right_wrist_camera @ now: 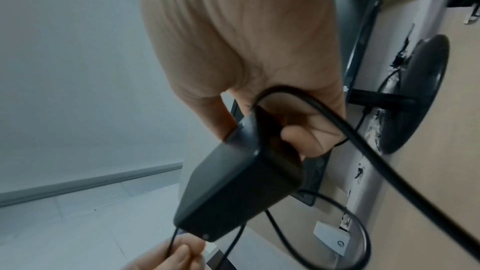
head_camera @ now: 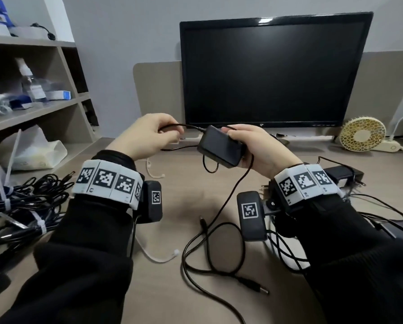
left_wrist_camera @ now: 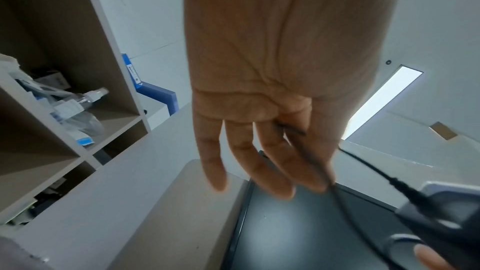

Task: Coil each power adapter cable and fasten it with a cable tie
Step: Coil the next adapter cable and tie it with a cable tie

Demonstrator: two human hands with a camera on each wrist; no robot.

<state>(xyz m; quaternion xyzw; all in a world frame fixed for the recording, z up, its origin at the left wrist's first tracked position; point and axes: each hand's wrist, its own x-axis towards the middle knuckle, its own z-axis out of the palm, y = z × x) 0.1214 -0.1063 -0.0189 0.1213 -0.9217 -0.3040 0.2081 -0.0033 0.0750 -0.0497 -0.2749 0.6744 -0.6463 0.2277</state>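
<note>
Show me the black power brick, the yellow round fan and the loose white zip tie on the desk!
Black power brick (head_camera: 220, 149): head view, top face.
Yellow round fan (head_camera: 362, 134): head view, front grille.
Loose white zip tie (head_camera: 158, 258): head view, curved strap.

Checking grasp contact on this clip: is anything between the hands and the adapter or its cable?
Nothing visible. The right hand grips the adapter directly, and the left hand pinches the cable bare-fingered close to it, above the desk.
</note>
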